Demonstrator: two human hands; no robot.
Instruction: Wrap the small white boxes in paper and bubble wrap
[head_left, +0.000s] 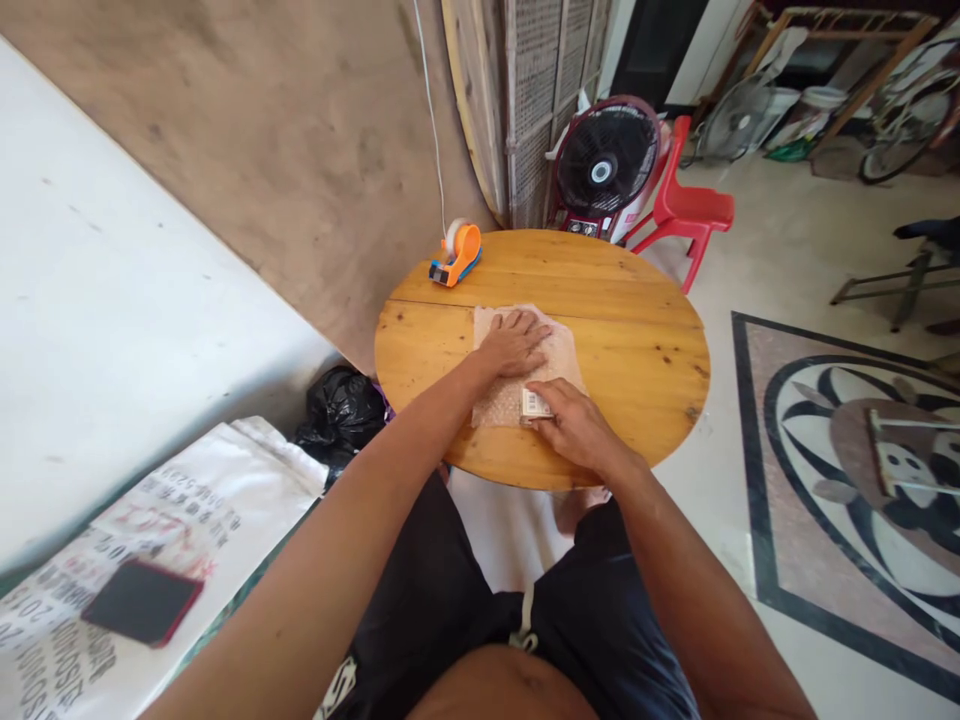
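Observation:
A sheet of bubble wrap (495, 400) lies spread on the round wooden table (637, 330). My left hand (516, 342) rests flat on its upper part with the fingers spread. At the sheet's lower edge, my right hand (574, 420) grips a small box (534, 403) with printed marks on its pale top. Its fingers reach over the box from the right, and part of the box is hidden under them. An orange and blue tape dispenser (459, 255) with a roll of tape stands at the table's far left edge.
Behind the table are a black-faced fan (602, 170) and a red plastic chair (686, 205). A black plastic bag (343, 405) sits left of the table. Nearer, a phone (142, 600) lies on white printed sacks (247, 480). A wooden board (300, 150) leans along the left wall.

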